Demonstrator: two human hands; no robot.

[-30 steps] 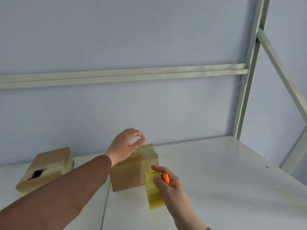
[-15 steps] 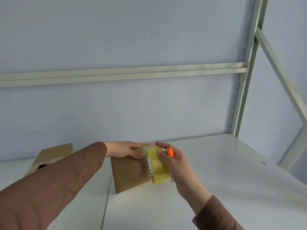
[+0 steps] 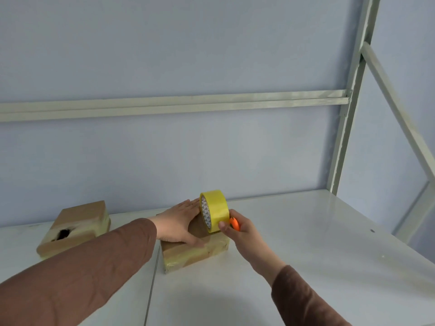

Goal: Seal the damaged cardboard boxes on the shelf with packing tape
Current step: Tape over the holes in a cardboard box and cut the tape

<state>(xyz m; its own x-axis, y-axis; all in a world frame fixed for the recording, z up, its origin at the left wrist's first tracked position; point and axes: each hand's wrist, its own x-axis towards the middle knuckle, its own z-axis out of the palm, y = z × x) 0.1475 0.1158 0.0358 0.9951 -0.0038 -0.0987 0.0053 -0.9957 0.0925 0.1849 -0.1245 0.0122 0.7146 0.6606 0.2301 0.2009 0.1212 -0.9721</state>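
The white shelf [image 3: 306, 267] ran across the whole view, with a seam dividing its panels near the front edge. Two forearms in brown sleeves reached in from the near side.

The right hand [image 3: 237, 229] held the roll of yellow packing tape [image 3: 215, 210] on edge, thumb pressed to its outer face and the other fingers curled behind it. A small orange item [image 3: 234, 224] was held in the same hand; what it was could not be determined. The roll rested on the top right of the near cardboard box [image 3: 195, 252], which stood just right of the seam.

The left hand [image 3: 179, 222] lay flat on top of that box, fingers straight and extended toward the roll, pressing down. Glossy yellowish tape was visible across the front face of the box.

Further left and well apart stood a second cardboard box [image 3: 75, 228], tilted, with a dark torn hole [image 3: 63, 234] in its upper face and glossy tape along its right side.

At the rear, a pale blue wall [image 3: 188, 55] backed the shelf. A pale horizontal rail [image 3: 174, 104] crossed it, joining an upright post [image 3: 348, 109] at the right, with a diagonal brace [image 3: 397, 109] beyond.
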